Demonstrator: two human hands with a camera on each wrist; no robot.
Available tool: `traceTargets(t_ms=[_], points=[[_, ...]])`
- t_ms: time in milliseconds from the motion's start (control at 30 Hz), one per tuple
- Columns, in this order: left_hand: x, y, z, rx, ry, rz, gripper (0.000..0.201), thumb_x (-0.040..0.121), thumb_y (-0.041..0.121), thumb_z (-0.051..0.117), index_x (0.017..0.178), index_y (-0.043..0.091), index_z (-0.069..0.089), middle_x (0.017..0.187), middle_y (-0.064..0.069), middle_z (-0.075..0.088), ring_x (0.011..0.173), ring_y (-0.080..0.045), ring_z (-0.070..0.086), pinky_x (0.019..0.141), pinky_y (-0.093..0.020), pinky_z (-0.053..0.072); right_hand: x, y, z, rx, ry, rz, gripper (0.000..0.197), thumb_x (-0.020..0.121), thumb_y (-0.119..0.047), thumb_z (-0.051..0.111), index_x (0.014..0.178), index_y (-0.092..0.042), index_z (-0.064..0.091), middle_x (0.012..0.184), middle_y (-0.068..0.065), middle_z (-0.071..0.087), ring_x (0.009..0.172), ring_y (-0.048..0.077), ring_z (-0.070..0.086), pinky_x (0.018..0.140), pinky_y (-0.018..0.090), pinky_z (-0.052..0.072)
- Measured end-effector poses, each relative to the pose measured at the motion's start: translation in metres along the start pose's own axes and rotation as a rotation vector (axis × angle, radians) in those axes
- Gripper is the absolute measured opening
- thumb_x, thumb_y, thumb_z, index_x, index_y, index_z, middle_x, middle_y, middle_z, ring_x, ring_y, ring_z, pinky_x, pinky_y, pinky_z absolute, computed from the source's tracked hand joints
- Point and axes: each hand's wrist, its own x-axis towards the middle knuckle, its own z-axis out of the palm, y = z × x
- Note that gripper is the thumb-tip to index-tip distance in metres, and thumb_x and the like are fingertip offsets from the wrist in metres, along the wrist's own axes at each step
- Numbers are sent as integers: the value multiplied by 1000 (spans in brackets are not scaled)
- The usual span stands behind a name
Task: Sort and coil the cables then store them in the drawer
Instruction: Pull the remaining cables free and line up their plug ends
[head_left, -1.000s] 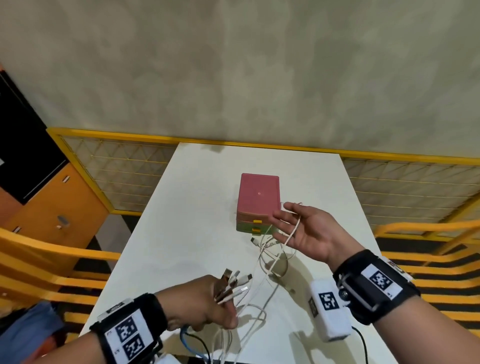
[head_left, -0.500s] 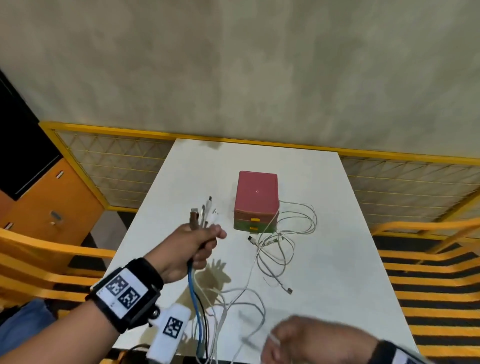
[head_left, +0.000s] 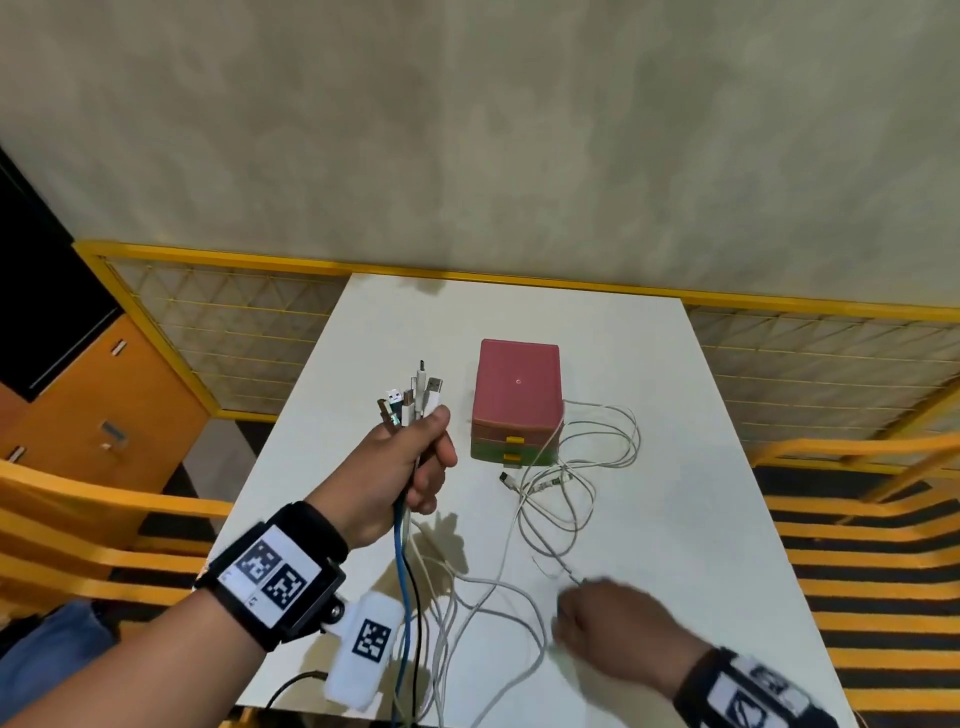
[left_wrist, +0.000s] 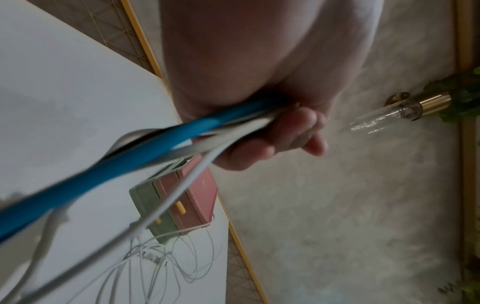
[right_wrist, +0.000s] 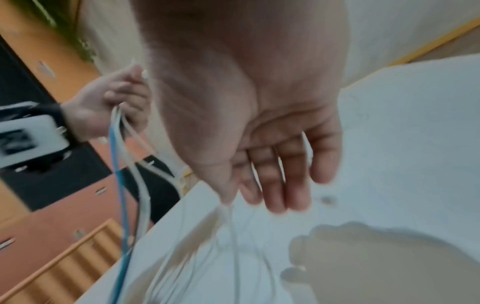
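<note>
1. Our left hand (head_left: 400, 467) gripped a bundle of cables (head_left: 410, 577) upright, plugs (head_left: 413, 397) fanned above the fist; blue cable (left_wrist: 109, 164), black and white ones trailed down past the table (head_left: 675, 519) near edge.
2. Loose white cables (head_left: 566, 493) lay looped just in front and right of the small drawer box (head_left: 517, 400), both drawers closed.
3. Our right hand (head_left: 618, 634) was blurred; fingers (right_wrist: 275, 181) looked mostly straight, with thin white cable at the thumb; couldn't tell if it was pinched.
4. Bare tabletop right of the loops.

A fenced test bay — yellow mesh barrier (head_left: 218, 332), white table (head_left: 675, 519).
</note>
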Motion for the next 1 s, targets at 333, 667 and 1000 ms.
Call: traceTargets(t_ms=[333,667,1000], points=[[0,4,15,14,-34,10,20,98,12,55,91,4,72,47,3,27,40,-10,22,47,-23,15,86,7,-29,-376,88,186,31,81,-12,51,108,-24,60,116,-2,65,117,24,57,111,59,15],[25,-5,30,-255,-38,-176,48,100,43,48,95,1,71,76,-13,70,67,-26,72,63,-37,62,20,19,-58,710,380,217,28,88,-19,56,65,-3,57,56,12,68,54,22,65,63,38,51],[32,-18,69,-222,-229,-320,62,99,56,39,117,5,69,112,-13,75,102,-30,72,95,-47,52,-25,-34,-113,687,751,-20,16,95,-34,52,93,-29,67,64,-6,67,58,11,61,58,31,50]])
